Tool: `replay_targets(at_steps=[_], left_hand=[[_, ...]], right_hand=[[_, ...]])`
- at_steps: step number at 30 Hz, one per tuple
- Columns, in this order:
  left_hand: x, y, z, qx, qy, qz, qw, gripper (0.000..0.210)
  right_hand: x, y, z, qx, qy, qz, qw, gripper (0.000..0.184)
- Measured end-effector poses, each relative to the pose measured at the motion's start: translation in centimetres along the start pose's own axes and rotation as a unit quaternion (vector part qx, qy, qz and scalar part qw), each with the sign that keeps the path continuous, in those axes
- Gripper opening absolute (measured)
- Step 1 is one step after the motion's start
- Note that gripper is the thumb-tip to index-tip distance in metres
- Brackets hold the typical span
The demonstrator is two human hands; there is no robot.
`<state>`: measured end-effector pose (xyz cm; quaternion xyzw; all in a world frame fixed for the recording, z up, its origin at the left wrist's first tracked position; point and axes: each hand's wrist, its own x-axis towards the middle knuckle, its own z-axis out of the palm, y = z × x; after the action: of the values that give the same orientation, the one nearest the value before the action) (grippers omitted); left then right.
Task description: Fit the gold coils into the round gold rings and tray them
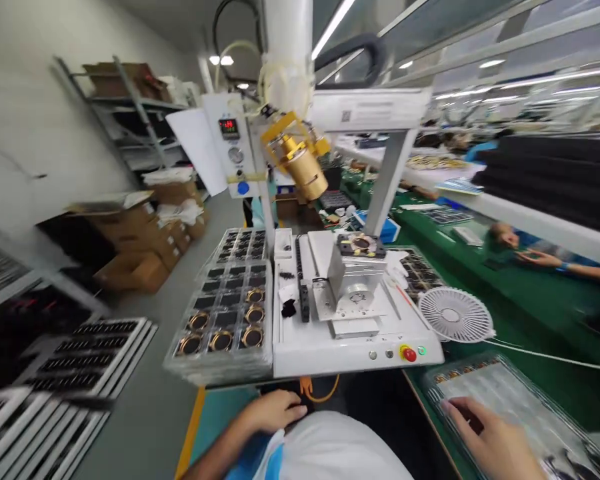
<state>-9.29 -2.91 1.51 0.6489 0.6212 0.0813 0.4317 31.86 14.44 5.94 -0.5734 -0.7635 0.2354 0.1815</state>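
Note:
My left hand (275, 410) rests low at the front, by my lap and the bench edge, with its fingers loosely stretched and holding nothing. Over a clear plastic tray (510, 380) at the lower right is my right hand (495, 433). Its thumb and forefinger curl together in a pinch; whatever may be between them I cannot make out. Several gold-rimmed round parts show along that tray's far edge. Ahead stands a white bench machine (325, 357) with a metal fixture block (357, 277); a black plate (360, 245) sits on top. Above it hangs a tilted gold cylindrical head (305, 172).
Left of the machine, stacked clear trays (220, 363) hold gold-ringed round parts and dark pieces. A white fan (455, 315) lies at the right, its cable crossing the green bench (545, 333). A red stop button (409, 355) is on the machine's front. Another person's hands (535, 258) are farther right.

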Motion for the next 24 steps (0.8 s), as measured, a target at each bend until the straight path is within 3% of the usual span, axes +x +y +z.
replay_targets(at_steps=[3,5,6,8,10,12,17,21,24], left_hand=[[-4.8,1.6,-1.6,-0.026,-0.030,-0.041,0.998,0.039],[-7.7,3.7,-4.5,-0.055,-0.041,-0.017,0.998,0.043],[-8.8,4.8,-6.2,-0.079,-0.010,-0.003,0.997,0.047],[-9.8,6.4,-10.0,-0.082,0.131,-0.013,0.988,0.046],[-9.3,6.9,-13.4,-0.011,0.295,-0.063,0.953,0.047],[-7.9,6.3,-16.0,0.076,0.377,-0.119,0.915,0.053],[-4.8,3.4,-18.9,0.132,0.331,-0.163,0.920,0.044],[-4.9,2.1,-19.8,0.134,0.341,-0.151,0.918,0.040],[-5.3,1.3,-20.4,0.130,0.350,-0.129,0.919,0.039]], right_hand=[[0.8,-2.4,0.8,0.015,-0.051,-0.045,0.998,0.047],[1.3,-3.5,0.8,0.022,-0.064,-0.070,0.995,0.046],[1.6,-3.9,0.8,0.026,-0.073,-0.084,0.993,0.044],[2.1,-4.5,1.0,0.036,-0.085,-0.115,0.989,0.040],[2.3,-4.8,1.5,0.052,-0.079,-0.138,0.986,0.038],[2.1,-5.0,2.2,0.069,-0.067,-0.151,0.984,0.039],[0.8,-4.5,3.4,0.076,-0.075,-0.135,0.985,0.039],[-0.1,-3.5,3.4,0.075,-0.084,-0.101,0.989,0.041],[0.6,-4.1,2.0,0.073,-0.104,-0.116,0.985,0.037]])
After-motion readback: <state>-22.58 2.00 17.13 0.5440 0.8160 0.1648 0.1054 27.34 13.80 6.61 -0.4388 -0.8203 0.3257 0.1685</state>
